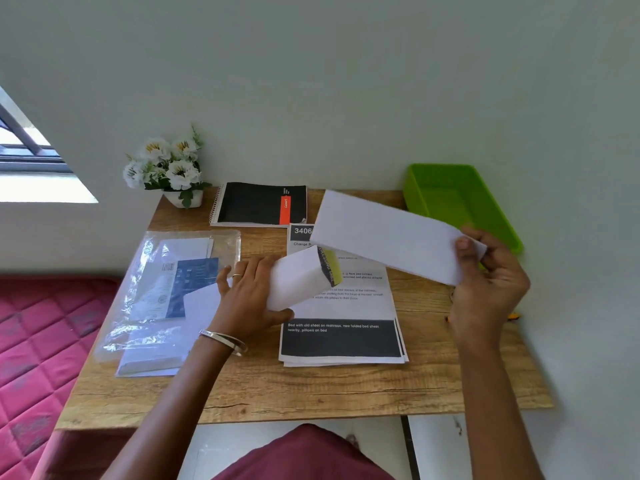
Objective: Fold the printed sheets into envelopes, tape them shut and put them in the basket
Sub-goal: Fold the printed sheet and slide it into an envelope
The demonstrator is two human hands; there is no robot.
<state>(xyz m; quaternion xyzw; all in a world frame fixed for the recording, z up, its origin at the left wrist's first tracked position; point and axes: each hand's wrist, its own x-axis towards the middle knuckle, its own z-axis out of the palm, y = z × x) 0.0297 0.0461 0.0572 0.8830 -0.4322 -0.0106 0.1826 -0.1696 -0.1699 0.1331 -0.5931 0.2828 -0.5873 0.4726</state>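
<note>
From the head view, your right hand pinches a folded white envelope by its right end, holding it in the air just in front of the green basket. Your left hand curls round a second folded sheet, above the stack of printed sheets on the wooden table.

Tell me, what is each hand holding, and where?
The right hand pinches a white envelope by its right end. The left hand grips a folded printed sheet round its lower left end.
</note>
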